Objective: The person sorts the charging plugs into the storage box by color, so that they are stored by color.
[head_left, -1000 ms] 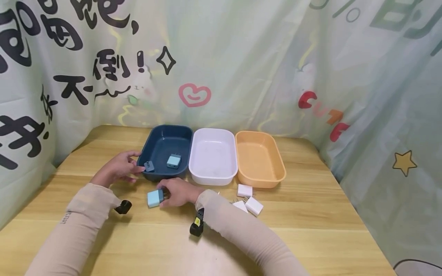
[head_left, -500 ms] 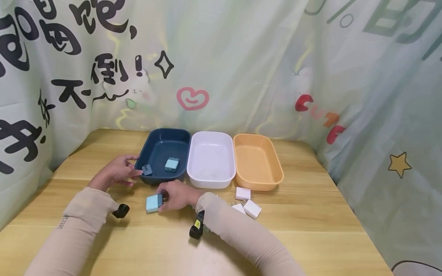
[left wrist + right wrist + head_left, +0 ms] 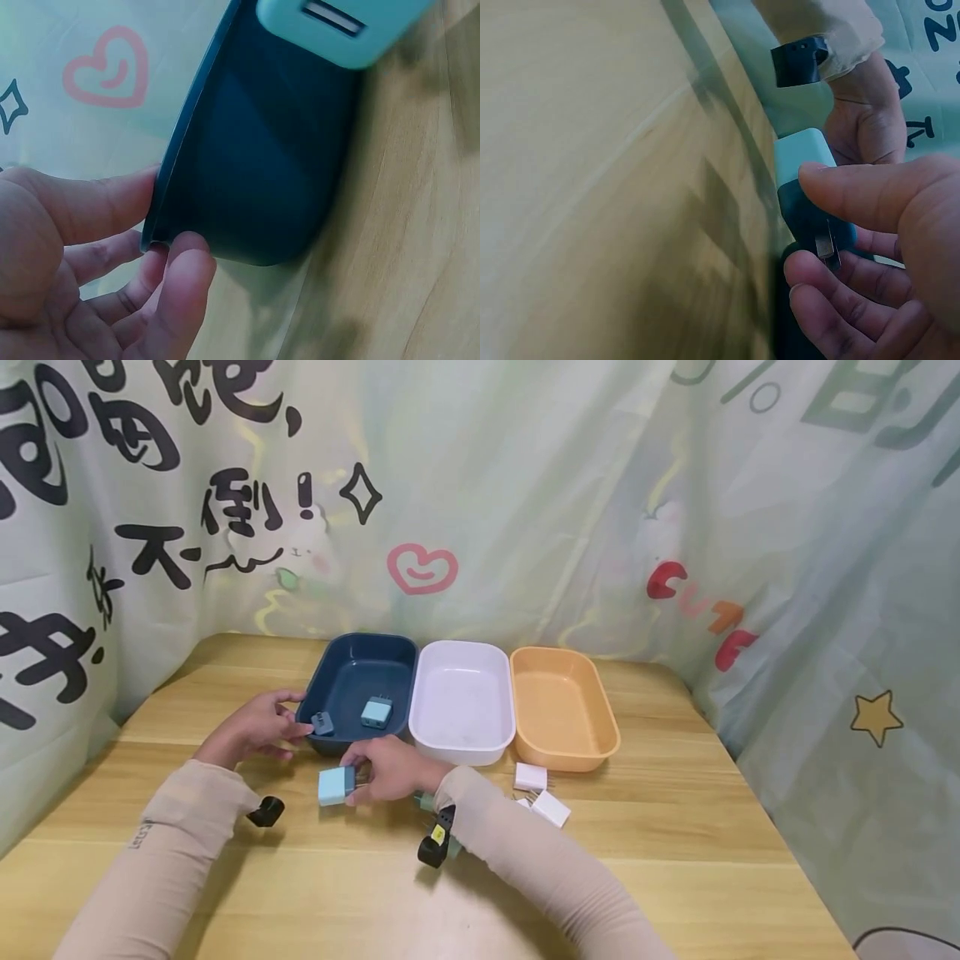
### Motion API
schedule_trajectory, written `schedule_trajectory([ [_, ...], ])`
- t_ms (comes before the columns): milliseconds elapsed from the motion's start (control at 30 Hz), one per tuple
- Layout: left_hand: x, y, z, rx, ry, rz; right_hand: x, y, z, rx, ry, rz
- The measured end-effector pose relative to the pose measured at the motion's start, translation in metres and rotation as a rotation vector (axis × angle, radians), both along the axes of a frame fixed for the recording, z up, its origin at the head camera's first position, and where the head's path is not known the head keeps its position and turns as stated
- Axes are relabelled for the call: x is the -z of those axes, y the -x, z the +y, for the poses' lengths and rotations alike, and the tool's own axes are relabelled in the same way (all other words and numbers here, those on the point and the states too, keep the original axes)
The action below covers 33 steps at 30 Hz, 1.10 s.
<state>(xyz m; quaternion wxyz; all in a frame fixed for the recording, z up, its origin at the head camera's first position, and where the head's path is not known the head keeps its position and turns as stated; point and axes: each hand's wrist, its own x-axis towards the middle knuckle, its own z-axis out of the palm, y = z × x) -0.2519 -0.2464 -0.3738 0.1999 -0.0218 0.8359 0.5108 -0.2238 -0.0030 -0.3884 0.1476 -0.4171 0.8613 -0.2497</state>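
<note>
My left hand (image 3: 258,727) grips the near left rim of a dark blue plastic bin (image 3: 360,672); in the left wrist view its thumb and fingers meet at the bin's rim (image 3: 180,150). Between thumb and fingers, my right hand (image 3: 393,768) pinches a light blue USB wall charger (image 3: 335,786) with a dark blue end. The charger hangs just in front of the bin, its metal prongs (image 3: 826,249) pointing toward my right palm. Inside the bin lie another light blue charger (image 3: 377,712) and a small dark blue charger (image 3: 322,723) near the left hand.
A white bin (image 3: 462,745) and an orange bin (image 3: 566,752) stand in a row right of the blue one. White chargers (image 3: 551,808) lie on the table before them. Something green (image 3: 424,800) is partly hidden under the right wrist. A printed curtain (image 3: 525,527) hangs behind.
My right hand has lifted slightly with the light blue charger, moving toward the dark blue bin and baring something green under the wrist. My left hand stays on the rim.
</note>
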Motion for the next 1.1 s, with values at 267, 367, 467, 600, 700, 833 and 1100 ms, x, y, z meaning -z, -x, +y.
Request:
schedule_trajectory([
  [267, -0.004, 0.000, 0.001, 0.007, 0.016, -0.003, -0.012, 0.003, 0.002, 0.013, 0.005, -0.013],
  [367, -0.004, -0.001, 0.002, 0.010, 0.015, -0.001, -0.015, 0.005, 0.003, 0.015, 0.016, -0.016],
  [467, -0.004, -0.001, 0.002, 0.012, 0.017, 0.001, -0.017, 0.006, 0.004, 0.021, 0.033, -0.035],
  [600, -0.003, -0.002, 0.001, 0.017, 0.023, 0.008, -0.019, 0.009, 0.005, 0.024, 0.059, -0.063],
  [700, -0.003, -0.002, 0.001, 0.011, 0.033, 0.008, -0.020, 0.011, 0.004, 0.023, 0.081, -0.076],
  [833, -0.003, -0.001, 0.002, -0.002, 0.042, -0.001, -0.022, 0.012, 0.004, 0.036, 0.118, -0.092],
  [1100, -0.002, -0.001, 0.001, -0.004, 0.037, 0.004, -0.028, 0.018, 0.003, 0.072, 0.146, -0.090],
])
